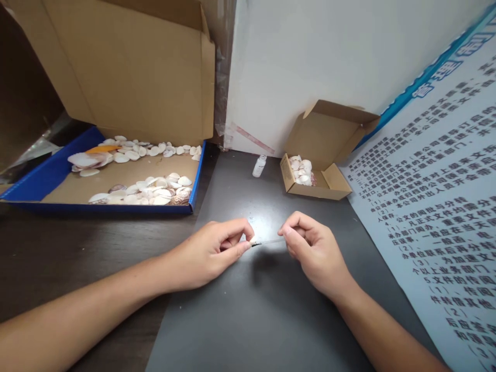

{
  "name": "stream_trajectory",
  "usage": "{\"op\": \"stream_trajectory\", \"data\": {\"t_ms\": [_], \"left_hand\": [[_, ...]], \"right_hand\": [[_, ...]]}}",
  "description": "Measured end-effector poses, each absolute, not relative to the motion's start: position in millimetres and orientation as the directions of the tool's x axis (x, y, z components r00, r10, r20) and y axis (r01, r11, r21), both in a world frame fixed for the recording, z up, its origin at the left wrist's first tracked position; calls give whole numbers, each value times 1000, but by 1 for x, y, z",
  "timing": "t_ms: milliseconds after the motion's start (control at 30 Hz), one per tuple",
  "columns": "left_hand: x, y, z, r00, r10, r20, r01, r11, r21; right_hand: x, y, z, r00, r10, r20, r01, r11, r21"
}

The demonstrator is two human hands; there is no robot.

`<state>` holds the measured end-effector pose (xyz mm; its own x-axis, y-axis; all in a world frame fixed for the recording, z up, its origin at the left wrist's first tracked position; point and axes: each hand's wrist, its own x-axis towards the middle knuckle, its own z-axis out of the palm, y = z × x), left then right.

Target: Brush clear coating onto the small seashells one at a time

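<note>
Between finger and thumb, my left hand pinches a small pale piece, perhaps a shell, most of it hidden by the fingertips. My right hand is closed on a thin, clear stick-like tool, whose dark tip reaches the piece at my left fingertips. Both hands are over the dark grey mat. Beyond them, a small bottle with whitish contents stands near the wall; its mouth looks uncapped.
At the left, an open blue-edged box holds many shells and an orange piece. A small cardboard box with white shells is at the back right. A printed sheet borders the mat's right side.
</note>
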<state>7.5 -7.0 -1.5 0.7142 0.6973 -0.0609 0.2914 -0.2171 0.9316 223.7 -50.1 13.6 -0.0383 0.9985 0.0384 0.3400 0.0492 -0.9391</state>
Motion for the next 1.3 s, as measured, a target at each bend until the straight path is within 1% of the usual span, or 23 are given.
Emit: {"op": "stream_trajectory", "data": {"t_ms": [100, 200, 267, 400, 467, 567, 700, 867, 933, 1033, 1100, 1200, 1300], "left_hand": [[8, -8, -1, 731, 682, -21, 293, -287, 912], [9, -9, 0, 745, 667, -31, 296, -288, 911], [9, -8, 1, 732, 679, -58, 288, -230, 930], [10, -5, 4, 667, 731, -144, 240, -28, 970], [9, -3, 6, 661, 729, -175, 195, 58, 979], [8, -1, 6, 690, 693, -209, 116, 179, 977], [8, -1, 4, 721, 651, -239, 48, 297, 954], [7, -1, 2, 730, 634, -256, -51, 424, 904], [7, -1, 1, 723, 639, -262, -60, 436, 898], [7, 0, 1, 712, 652, -262, -38, 408, 912], [7, 0, 2, 711, 652, -262, -24, 395, 918], [6, 0, 2, 711, 650, -267, -16, 395, 919], [6, 0, 2, 707, 654, -270, -12, 393, 920]], "right_hand": [[224, -49, 9, 8, 999, -42, 271, -42, -962], [226, -48, 6, 42, 997, -65, 216, -72, -974], [227, -48, 6, 52, 998, -43, 199, -52, -979], [227, -52, 8, 7, 998, 63, 129, 62, -990], [225, -55, 8, -42, 991, 130, 160, 135, -978], [225, -57, 7, -83, 971, 224, 275, 238, -931], [226, -56, 6, -75, 953, 293, 363, 300, -882], [228, -54, 6, -133, 909, 394, 474, 407, -780], [230, -53, 6, -120, 903, 411, 491, 414, -766], [232, -53, 5, -60, 915, 399, 467, 379, -799], [232, -53, 4, -70, 922, 380, 447, 370, -815], [230, -54, 4, -110, 919, 379, 484, 382, -787], [230, -53, 5, -65, 919, 389, 517, 365, -774]]}}
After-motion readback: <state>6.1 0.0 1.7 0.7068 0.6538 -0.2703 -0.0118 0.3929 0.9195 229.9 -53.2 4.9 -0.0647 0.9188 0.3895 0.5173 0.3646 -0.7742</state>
